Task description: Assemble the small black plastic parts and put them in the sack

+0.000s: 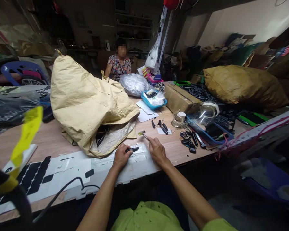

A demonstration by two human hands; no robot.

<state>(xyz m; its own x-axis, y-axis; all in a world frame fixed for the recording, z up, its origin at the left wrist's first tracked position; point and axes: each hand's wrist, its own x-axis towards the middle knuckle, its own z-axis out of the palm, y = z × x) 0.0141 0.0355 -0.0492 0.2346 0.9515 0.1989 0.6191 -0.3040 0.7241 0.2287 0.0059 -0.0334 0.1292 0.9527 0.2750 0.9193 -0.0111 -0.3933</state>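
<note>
My left hand (pixel 121 156) is closed on a slim black piece (pixel 134 149), pressed down on the light grey board (pixel 135 166) at the table's front edge. The exact kind of this piece cannot be made out. In my right hand (pixel 157 150) is a small hammer (pixel 142 133), gripped by its handle, its yellowish head raised up and left, apart from the piece. Similar black pieces (pixel 164 128) lie beyond on the table, some on white paper. Left of my hands, a big beige sack (pixel 86 96) gapes open with dark pieces inside.
Keys and black fobs (pixel 189 142) lie to the right, by a blue basket (pixel 221 138) and a glass jar (pixel 178 120). Behind stand a cardboard box (pixel 181 99) and a blue tray (pixel 154 101). A person (pixel 120 62) sits across the table. Black stickers (pixel 35 175) lie front left.
</note>
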